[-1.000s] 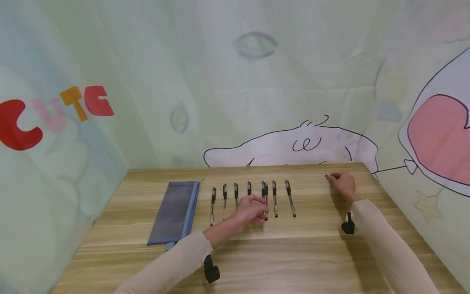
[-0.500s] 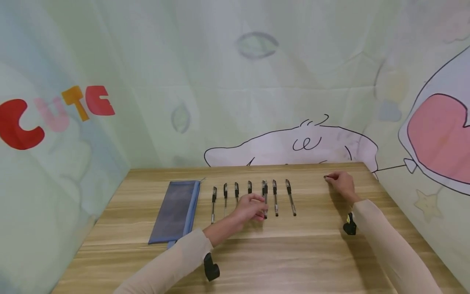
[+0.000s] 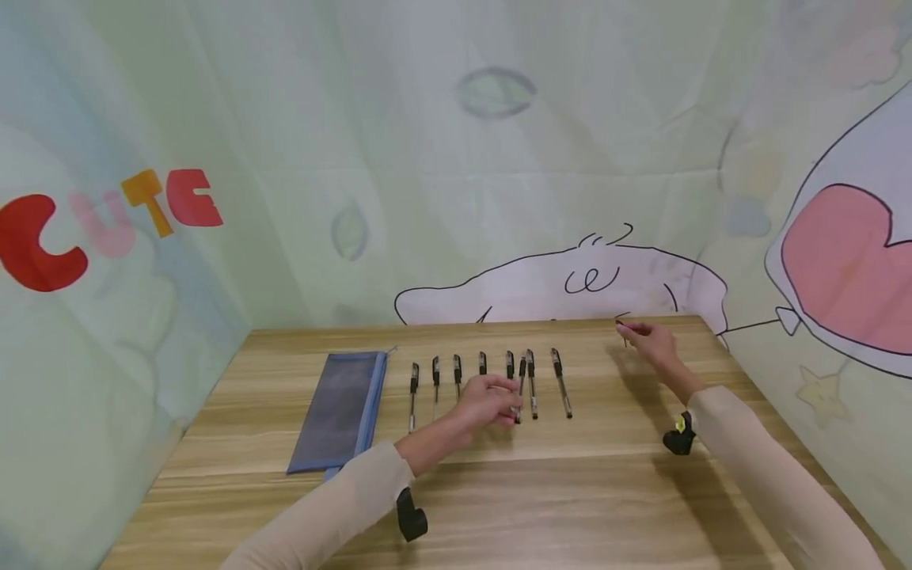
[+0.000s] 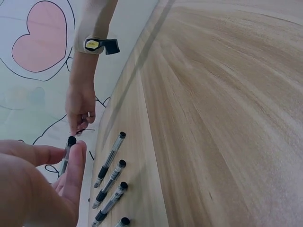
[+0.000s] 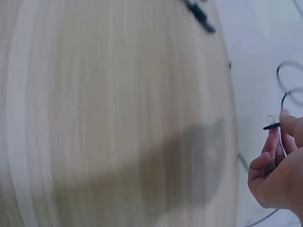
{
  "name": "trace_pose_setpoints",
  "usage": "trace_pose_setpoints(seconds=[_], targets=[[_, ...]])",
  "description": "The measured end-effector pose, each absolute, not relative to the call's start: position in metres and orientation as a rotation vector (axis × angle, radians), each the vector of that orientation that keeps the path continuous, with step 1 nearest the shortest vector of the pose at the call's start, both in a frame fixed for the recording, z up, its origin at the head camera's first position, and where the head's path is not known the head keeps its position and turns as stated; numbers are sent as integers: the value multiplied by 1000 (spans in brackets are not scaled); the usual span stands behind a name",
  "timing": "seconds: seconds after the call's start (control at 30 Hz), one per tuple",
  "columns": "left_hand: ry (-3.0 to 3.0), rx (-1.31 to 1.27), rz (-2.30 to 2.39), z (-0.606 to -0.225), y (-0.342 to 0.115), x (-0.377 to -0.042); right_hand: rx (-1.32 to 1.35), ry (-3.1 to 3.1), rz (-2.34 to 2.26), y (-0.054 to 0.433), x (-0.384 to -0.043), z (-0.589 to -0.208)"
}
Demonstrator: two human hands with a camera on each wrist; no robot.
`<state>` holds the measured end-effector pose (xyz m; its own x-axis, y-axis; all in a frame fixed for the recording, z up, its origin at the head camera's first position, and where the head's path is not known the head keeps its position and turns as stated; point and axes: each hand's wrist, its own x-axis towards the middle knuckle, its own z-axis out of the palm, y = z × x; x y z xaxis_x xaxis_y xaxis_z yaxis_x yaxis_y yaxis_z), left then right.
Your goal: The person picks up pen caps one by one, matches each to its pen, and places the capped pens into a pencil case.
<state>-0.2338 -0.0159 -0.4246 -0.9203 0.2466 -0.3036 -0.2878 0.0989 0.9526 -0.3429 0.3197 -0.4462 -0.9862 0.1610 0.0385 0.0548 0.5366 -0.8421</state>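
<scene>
My left hand (image 3: 488, 404) holds a black gel pen (image 3: 522, 370) between thumb and fingers, slightly tilted above the table. In the left wrist view the pen's black end (image 4: 71, 141) and clear barrel stick out of the grip. Far to the right, my right hand (image 3: 651, 342) is raised near the table's back edge. It pinches a small dark piece (image 5: 271, 126) with a clear part, which looks like a pen cap. Several capped black pens (image 3: 561, 384) lie in a row on both sides of the left hand; the hand hides parts of some.
A blue-edged mesh zip pouch (image 3: 335, 412) lies flat on the wooden table (image 3: 541, 507), left of the pens. Behind the table hangs a printed cloth wall (image 3: 285, 237). Each sleeve carries a black wrist device (image 3: 411, 514).
My right hand has risen and moved a little left with the small dark piece. The pen in my left hand has tilted slightly rightward; the left hand stays nearly still.
</scene>
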Motion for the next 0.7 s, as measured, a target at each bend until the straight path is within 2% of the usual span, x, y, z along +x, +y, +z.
trace_pose_setpoints(seconds=[0.47, 0.7], targets=[[1951, 24, 1908, -432, -14, -236, -108, -2602, 2027, 260, -328, -414], [1918, 95, 1902, -439, -14, -234, -13, -2648, 2162, 234, -320, -408]])
